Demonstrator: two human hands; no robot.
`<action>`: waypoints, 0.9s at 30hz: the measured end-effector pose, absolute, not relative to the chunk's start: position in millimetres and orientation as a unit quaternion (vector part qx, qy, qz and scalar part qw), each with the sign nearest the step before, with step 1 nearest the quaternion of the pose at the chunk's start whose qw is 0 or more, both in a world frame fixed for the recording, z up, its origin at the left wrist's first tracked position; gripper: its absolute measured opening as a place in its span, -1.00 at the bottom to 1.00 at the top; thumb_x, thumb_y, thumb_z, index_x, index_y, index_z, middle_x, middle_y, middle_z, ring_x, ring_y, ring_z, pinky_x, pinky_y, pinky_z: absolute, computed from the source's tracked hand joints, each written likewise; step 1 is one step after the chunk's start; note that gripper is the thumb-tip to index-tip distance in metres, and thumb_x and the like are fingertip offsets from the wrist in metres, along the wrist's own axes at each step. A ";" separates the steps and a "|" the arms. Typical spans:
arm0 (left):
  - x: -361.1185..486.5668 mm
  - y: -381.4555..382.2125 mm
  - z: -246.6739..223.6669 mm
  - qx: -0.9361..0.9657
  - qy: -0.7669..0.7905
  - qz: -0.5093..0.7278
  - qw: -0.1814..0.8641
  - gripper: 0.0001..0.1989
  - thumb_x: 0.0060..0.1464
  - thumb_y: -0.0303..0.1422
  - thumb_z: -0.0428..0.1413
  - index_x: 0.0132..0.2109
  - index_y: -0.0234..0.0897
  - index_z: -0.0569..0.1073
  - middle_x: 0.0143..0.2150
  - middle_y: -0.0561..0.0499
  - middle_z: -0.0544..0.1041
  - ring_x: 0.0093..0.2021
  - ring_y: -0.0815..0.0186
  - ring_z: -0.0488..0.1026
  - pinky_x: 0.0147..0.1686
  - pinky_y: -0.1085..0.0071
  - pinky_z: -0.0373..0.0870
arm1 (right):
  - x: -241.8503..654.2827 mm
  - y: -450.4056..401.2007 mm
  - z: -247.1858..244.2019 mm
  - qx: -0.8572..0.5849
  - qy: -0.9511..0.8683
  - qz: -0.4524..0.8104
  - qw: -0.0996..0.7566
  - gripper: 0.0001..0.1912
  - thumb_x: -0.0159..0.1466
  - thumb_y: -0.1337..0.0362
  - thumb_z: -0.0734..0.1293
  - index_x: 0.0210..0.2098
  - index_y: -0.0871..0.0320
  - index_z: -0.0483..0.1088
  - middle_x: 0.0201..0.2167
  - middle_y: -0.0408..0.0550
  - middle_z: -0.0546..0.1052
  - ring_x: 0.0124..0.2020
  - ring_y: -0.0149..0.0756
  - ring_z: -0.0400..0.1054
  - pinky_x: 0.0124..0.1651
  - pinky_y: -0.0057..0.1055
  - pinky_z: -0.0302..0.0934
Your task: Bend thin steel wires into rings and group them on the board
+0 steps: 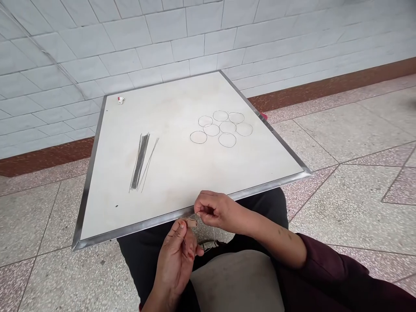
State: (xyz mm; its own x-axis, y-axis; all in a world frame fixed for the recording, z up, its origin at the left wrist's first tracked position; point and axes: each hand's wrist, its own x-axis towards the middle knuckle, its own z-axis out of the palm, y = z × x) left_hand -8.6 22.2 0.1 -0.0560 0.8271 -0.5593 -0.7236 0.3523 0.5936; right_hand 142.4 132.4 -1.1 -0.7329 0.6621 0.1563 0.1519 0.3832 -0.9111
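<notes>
In front of the table's near edge, my left hand pinches a thin wire between thumb and fingertips. My right hand has its fingers closed on the same wire, which curves round below into a rough loop. The wire's ends are hidden by my fingers. Beyond my hands, several thin wire rings lie grouped on the right half of the table, some overlapping. To the left lies a bundle of straight wires, with a few wires apart from it.
The white table has a metal edge. A small red-and-white object sits at its far left corner. Under the near edge, behind my fingers, a short brown piece shows. A tiled wall stands behind the table.
</notes>
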 end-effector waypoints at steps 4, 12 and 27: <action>-7.7 21.1 -1.5 0.062 0.424 0.576 0.696 -0.74 0.14 -0.17 0.24 -0.28 -0.30 0.52 -0.59 0.12 0.39 -0.57 0.43 0.28 -0.42 0.40 0.44 | 144.7 128.8 -1.3 -0.267 -0.789 0.482 0.272 -0.78 0.13 0.60 0.28 -0.34 0.17 0.34 -0.36 -0.21 0.38 -0.44 -0.52 0.23 -0.40 -0.60 0.13; -15.2 21.2 -6.6 0.064 0.428 0.571 0.697 -0.82 0.15 -0.30 0.23 -0.13 -0.29 0.55 -0.27 -0.04 0.52 -0.24 0.31 0.45 -0.17 0.34 0.48 | 145.8 123.9 -2.8 -0.259 -0.827 0.428 0.257 -0.83 0.18 0.54 0.30 -0.31 0.16 0.36 -0.34 -0.18 0.41 -0.43 -0.49 0.27 -0.42 -0.58 0.11; -17.0 26.1 -3.4 0.168 0.533 0.529 0.638 -0.74 -0.05 -0.36 0.37 -0.19 -0.28 0.54 -0.33 0.05 0.50 -0.38 0.41 0.42 -0.40 0.51 0.41 | 145.1 122.0 -14.9 -0.176 -0.893 0.345 0.228 -0.85 0.43 0.27 0.25 -0.16 0.15 0.46 -0.23 -0.09 0.50 -0.29 -0.41 0.41 -0.28 -0.51 0.27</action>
State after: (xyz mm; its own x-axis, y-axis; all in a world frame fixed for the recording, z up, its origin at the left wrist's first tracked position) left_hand -17.0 26.1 -3.4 -0.1288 0.8549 -0.5026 -0.4966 0.3831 0.7788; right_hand 145.1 122.0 -14.9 -0.8343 0.4712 0.2861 0.1570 0.7005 -0.6962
